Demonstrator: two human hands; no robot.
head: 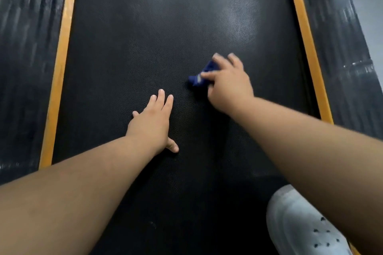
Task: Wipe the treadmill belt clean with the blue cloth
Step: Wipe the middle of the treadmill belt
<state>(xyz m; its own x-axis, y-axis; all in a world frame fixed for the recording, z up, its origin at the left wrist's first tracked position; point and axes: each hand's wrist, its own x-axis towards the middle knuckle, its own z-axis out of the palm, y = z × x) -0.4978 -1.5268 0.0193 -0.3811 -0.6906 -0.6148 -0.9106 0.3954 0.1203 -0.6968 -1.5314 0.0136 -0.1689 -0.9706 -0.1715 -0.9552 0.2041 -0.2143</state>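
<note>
A view straight down onto a black treadmill belt (145, 47) with a fine textured surface, framed on each side by an orange strip (60, 76) and dark side rails (24, 47).

The right hand (227, 83) presses a bunched blue cloth (200, 77) against the belt, right of centre and well apart from the orange edge. The fingers curl over the cloth and pin it down; it peeks out from under the hand toward the left. This hand is blurred, so exactly how the thumb grips is hard to tell, though the blur suggests a wiping stroke.

The left hand (152, 123) lies flat on the belt nearby, fingers straight and spread, thumb out to the side, holding nothing. It likely props up the person's weight while leaning forward (and may keep the belt from sliding under the stroke).

Pale smears (234, 12) show farther up the belt, beyond the cloth, so that stretch probably needs wiping yet. A white shoe (300, 223) with small holes sits at the lower right on the belt.
</note>
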